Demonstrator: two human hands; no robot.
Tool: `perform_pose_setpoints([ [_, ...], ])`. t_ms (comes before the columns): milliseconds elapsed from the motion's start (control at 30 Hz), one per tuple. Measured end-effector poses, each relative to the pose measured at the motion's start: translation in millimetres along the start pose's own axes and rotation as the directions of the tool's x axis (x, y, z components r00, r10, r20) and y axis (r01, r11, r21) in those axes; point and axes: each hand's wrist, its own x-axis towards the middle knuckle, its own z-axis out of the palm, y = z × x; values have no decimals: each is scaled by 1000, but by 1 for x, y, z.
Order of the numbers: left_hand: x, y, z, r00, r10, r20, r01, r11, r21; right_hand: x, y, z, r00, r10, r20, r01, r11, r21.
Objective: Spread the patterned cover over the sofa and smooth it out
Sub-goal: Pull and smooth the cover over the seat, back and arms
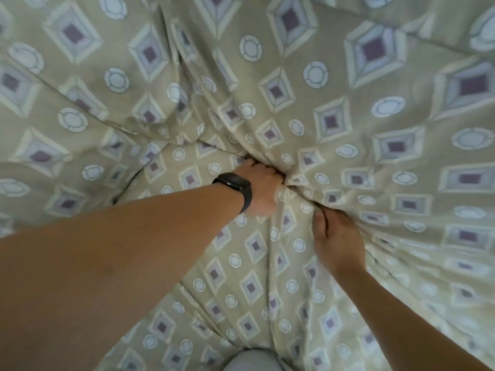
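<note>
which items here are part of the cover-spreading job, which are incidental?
Job:
- patterned cover, creased, folds gathering at the hands
- left hand, fingers pushed into a fold
- right hand, fingers tucked into the fabric

Incidental:
- black wristband on the left wrist
- grey patch at bottom edge, unclear

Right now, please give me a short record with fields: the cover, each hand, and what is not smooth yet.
cover: beige cloth with diamonds and circles, filling almost the whole view
left hand: fingers pushed into a deep crease, tips hidden in the cloth
right hand: fingers curled into the folds beside it
wrist: black band on the left arm
not smooth: folds radiate from the crease; more wrinkles at upper left
sofa: hidden under the cover
</note>
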Motion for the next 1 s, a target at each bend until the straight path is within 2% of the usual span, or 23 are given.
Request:
perform_pose_setpoints([
  [100,5,12,3,996,-84,16,84,996,-4,9,-1,3,996,53,75,-50,998,-37],
  [167,-5,27,16,987,-129,-92,133,990,40,3,-1,1,1000,-13,6,13,1000,-21],
  [233,-22,40,30,980,-127,-153,128,992,0,-18,-1,3,990,-99,-101,99,995,-7],
  [300,-39,42,43,991,-110,-77,106,993,-61,-45,2,10,974,-186,-132,183,982,-37],
  [400,-50,45,53,981,-154,116,160,986,-44,-60,6,18,979,-193,-68,179,969,-170],
  [533,-40,56,50,952,-251,172,252,968,19,-57,6,19,985,-170,8,167,959,-228],
  [633,-45,72,48,919,-348,184,353,936,7,-59,22,11,966,-250,62,257,927,-273],
  [767,-52,98,53,857,-357,372,409,910,-69,-60,40,7,955,-288,71,296,907,-301],
  [833,-53,99,58,850,-357,388,417,905,-81,-58,42,10,956,-284,73,292,899,-326],
  [1000,-46,104,79,870,-419,259,445,894,-48,-57,45,23,951,-301,65,304,881,-362],
])
